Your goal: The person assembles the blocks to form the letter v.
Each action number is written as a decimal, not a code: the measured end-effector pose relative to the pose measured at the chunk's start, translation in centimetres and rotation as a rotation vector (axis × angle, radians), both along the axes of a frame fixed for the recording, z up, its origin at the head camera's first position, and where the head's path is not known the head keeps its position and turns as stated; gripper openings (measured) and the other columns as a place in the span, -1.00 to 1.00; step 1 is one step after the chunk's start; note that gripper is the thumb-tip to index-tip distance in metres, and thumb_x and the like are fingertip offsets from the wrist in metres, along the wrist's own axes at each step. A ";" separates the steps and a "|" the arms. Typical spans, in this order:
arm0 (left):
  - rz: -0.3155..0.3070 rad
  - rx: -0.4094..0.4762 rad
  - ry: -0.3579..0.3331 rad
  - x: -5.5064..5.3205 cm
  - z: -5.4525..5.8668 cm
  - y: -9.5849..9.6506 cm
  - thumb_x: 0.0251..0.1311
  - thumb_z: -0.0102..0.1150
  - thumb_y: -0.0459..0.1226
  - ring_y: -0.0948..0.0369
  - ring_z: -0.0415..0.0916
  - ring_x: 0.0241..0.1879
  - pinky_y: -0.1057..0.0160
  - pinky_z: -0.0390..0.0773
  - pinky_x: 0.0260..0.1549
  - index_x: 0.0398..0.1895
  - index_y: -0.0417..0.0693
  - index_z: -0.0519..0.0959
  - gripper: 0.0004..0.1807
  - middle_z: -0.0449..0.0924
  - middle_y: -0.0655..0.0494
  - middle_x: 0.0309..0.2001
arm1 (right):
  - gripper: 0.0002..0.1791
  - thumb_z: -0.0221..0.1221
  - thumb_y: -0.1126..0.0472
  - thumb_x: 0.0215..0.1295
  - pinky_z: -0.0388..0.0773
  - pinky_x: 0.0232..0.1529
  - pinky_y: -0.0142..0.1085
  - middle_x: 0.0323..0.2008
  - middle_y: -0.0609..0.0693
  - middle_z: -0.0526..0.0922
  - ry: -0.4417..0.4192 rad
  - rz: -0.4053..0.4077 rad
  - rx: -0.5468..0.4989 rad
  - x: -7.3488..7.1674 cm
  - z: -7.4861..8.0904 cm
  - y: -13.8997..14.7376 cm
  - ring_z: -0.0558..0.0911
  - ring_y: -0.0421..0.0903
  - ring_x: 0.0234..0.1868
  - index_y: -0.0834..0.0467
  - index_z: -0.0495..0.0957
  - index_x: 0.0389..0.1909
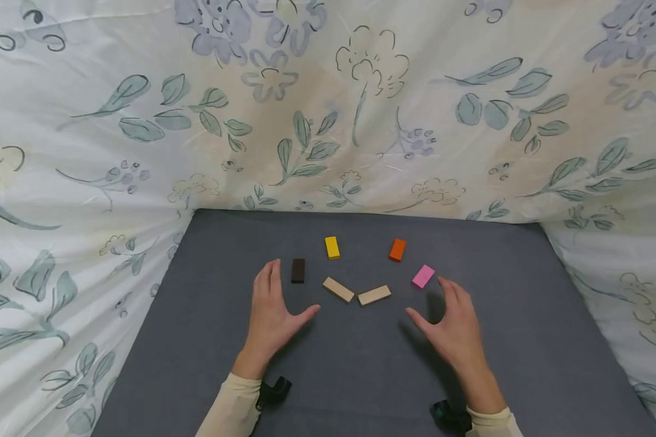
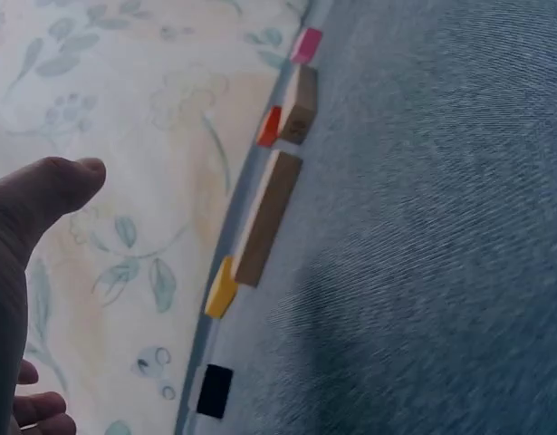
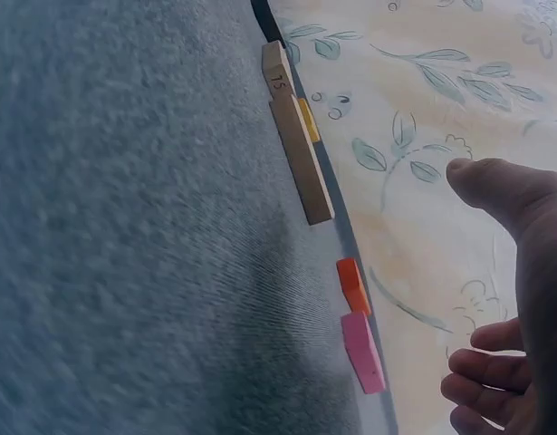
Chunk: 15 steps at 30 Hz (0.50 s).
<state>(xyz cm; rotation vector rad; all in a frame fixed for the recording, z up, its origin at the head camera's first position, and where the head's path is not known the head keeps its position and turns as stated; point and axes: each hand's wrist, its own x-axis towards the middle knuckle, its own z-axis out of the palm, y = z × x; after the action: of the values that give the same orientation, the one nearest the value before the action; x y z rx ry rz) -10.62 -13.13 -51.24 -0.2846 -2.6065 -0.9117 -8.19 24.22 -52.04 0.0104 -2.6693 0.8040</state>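
Two plain wooden blocks, one on the left point(image 1: 338, 290) and one on the right point(image 1: 374, 295), form a shallow V with their near ends almost meeting. Behind them lie a yellow block point(image 1: 332, 247) and an orange block point(image 1: 397, 249). My left hand point(image 1: 273, 312) is held over the cloth, fingers extended and thumb spread, nearest to a dark brown block point(image 1: 297, 271). On the other side my right hand point(image 1: 452, 320) has its thumb spread too, its fingertips near a pink block point(image 1: 423, 277). Neither hand holds anything.
A dark grey cloth point(image 1: 350, 376) covers the table. Floral fabric point(image 1: 317, 121) hangs behind it and along both sides. Each wrist carries a black camera, one on the left wrist point(image 1: 274, 391) and one on the right wrist point(image 1: 449, 416).
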 end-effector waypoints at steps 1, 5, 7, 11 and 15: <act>0.001 0.000 -0.006 0.0 -0.1 0.1 -0.02 0.72 0.14 -0.29 0.15 0.52 -0.36 0.33 0.39 0.69 -0.35 0.11 0.38 0.17 -0.34 0.56 | 0.05 0.66 -0.06 0.05 0.43 0.28 0.41 0.36 0.41 0.46 -0.009 0.001 0.003 0.0 -0.1 -0.1 0.43 0.40 0.35 0.39 0.43 0.45; 0.004 0.007 -0.036 0.0 -0.6 0.7 -0.01 0.71 0.17 -0.26 0.14 0.53 -0.33 0.33 0.40 0.69 -0.33 0.11 0.38 0.17 -0.31 0.57 | 0.07 0.65 -0.08 0.05 0.43 0.29 0.41 0.37 0.41 0.45 -0.032 -0.001 0.010 0.1 -0.3 -0.5 0.43 0.39 0.36 0.38 0.42 0.46; 0.004 0.014 -0.036 0.1 -0.8 0.9 -0.02 0.72 0.16 -0.25 0.14 0.53 -0.32 0.33 0.41 0.67 -0.32 0.14 0.36 0.18 -0.30 0.56 | 0.07 0.65 -0.09 0.06 0.42 0.29 0.41 0.37 0.41 0.45 -0.038 -0.001 0.010 0.1 -0.4 -0.6 0.43 0.39 0.37 0.38 0.42 0.46; 0.001 0.013 -0.034 0.1 -0.9 1.2 -0.02 0.72 0.16 -0.24 0.14 0.53 -0.31 0.32 0.41 0.66 -0.30 0.16 0.33 0.20 -0.28 0.54 | 0.06 0.64 -0.10 0.07 0.41 0.31 0.41 0.39 0.41 0.45 -0.047 0.003 0.011 0.0 -0.5 -0.9 0.42 0.40 0.39 0.37 0.41 0.47; 0.011 0.013 -0.052 0.3 -1.1 1.3 -0.01 0.70 0.18 -0.24 0.12 0.54 -0.32 0.31 0.42 0.68 -0.27 0.14 0.34 0.19 -0.28 0.55 | 0.08 0.63 -0.11 0.08 0.41 0.31 0.41 0.41 0.41 0.43 -0.060 0.009 0.014 0.0 -0.5 -1.2 0.42 0.40 0.40 0.37 0.40 0.48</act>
<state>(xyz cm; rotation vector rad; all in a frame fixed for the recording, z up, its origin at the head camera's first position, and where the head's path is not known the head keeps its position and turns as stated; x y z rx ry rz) -10.31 -11.79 -52.32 -0.2467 -2.6457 -0.9442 -8.21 23.01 -52.54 0.0021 -2.7332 0.8012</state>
